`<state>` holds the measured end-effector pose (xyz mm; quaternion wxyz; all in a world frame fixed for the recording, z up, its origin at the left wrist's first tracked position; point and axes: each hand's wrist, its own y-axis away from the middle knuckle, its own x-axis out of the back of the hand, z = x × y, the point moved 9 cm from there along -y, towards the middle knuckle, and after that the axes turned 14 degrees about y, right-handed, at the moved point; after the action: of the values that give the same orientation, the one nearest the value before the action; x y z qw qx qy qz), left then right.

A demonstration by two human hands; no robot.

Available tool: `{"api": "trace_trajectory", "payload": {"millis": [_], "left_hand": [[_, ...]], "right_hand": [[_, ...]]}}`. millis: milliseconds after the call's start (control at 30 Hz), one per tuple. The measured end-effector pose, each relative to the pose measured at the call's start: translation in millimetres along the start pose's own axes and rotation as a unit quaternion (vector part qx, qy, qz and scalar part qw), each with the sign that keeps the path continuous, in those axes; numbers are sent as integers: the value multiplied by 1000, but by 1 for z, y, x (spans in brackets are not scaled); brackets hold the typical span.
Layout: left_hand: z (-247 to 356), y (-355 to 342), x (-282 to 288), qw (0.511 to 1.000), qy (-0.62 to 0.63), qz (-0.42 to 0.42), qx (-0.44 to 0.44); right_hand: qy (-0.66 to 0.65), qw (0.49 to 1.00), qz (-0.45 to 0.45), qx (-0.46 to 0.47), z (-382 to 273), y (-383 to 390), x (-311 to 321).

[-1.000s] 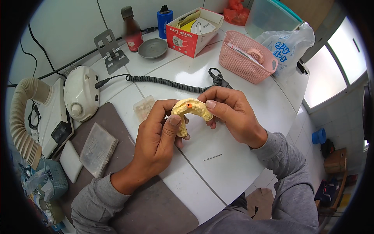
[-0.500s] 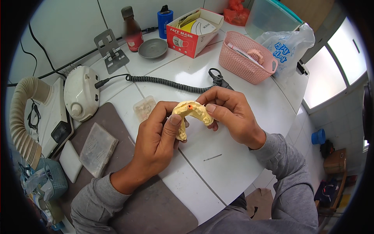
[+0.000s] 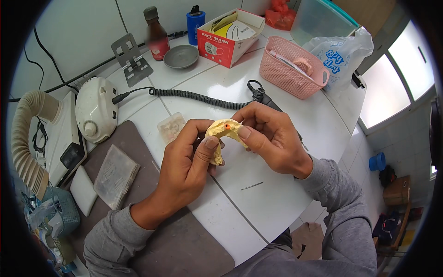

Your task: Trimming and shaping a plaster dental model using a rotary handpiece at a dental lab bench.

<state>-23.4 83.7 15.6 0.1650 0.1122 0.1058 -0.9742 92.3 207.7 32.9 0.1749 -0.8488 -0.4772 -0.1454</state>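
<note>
A pale yellow, horseshoe-shaped dental cast [image 3: 216, 128] is held up above the white table between my two hands. An orange-red spot with a dark centre marks its front. My left hand [image 3: 187, 159] grips one leg of the arch, thumb on top and fingers behind. With thumb and fingers, my right hand [image 3: 272, 141] pinches the other side, hiding much of that leg. A thin metal bur [image 3: 252, 186] lies on the tabletop below the cast. Behind my left fingers sits a small clear box [image 3: 170, 128] with pinkish pieces in it.
A handpiece [image 3: 262, 95] on a coiled black cord runs to a white control unit [image 3: 97, 111]. Left lie a brown mat [image 3: 184, 240], a flat clear case [image 3: 116, 177] and a ribbed hose [image 3: 25, 138]. Behind stand a grey dish [image 3: 181, 57], mask box [image 3: 230, 39] and pink basket [image 3: 290, 74].
My right thumb and fingers have shifted left along the cast toward its front, covering more of that leg. The cast has turned slightly. My left hand stays nearly still.
</note>
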Motion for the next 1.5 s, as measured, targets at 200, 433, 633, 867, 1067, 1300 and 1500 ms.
{"api": "trace_trajectory", "payload": {"millis": [200,433,633,867,1067,1300,1500], "left_hand": [[1,0,0,1000,24,4,6],[1,0,0,1000,25,0,7],[3,0,2,999,35,-3,13],[2,0,0,999,42,-6,17],[1,0,1,999,43,-6,17],[1,0,2,999,38,-8,21],[0,1,-6,995,71,-44,44]], "right_hand": [[56,997,13,55,-5,0,1],[68,997,-8,39,-11,1,-3],[106,993,-43,29,-12,1,-5],[117,990,-57,51,-7,2,-8],[97,994,-11,57,-13,0,-5],[110,992,7,58,-13,1,-1],[65,994,39,73,-7,1,3]]}}
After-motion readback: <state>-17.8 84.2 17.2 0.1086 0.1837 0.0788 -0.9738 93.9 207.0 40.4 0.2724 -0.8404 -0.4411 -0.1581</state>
